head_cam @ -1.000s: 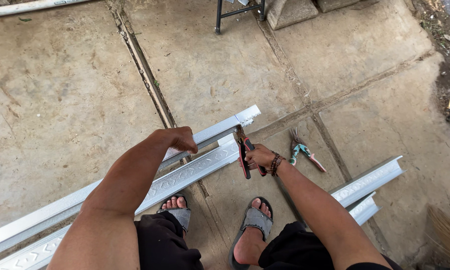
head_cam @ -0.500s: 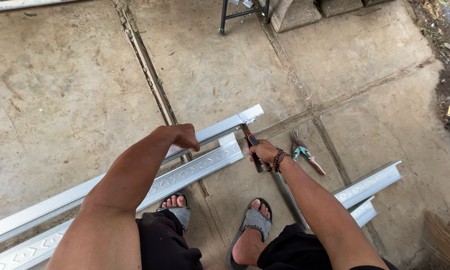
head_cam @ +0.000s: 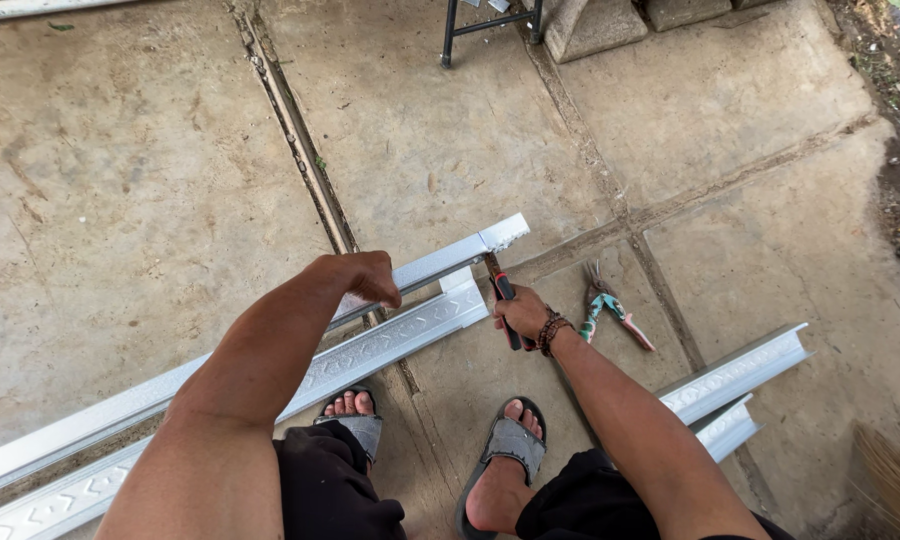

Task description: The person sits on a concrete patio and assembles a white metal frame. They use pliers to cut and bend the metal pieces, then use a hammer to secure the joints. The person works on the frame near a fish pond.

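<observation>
Two long silver metal channels lie on the concrete floor, running from lower left to the middle. My left hand (head_cam: 367, 278) grips the upper channel (head_cam: 438, 264) near its right end. My right hand (head_cam: 522, 315) holds a pair of snips with red and black handles (head_cam: 503, 293), its blades at the cut end of that channel. The lower channel (head_cam: 390, 340), stamped with a pattern, lies right beside it. My feet in grey sandals stand just below.
Another pair of snips with teal and red handles (head_cam: 610, 312) lies on the floor right of my right hand. Two more short metal channels (head_cam: 740, 370) lie at the lower right. A black metal stand (head_cam: 490, 25) and stone blocks (head_cam: 590, 25) are at the top.
My right hand has brought the snips down from a raised position to the end of the upper channel. The left hand keeps its grip on the channel.
</observation>
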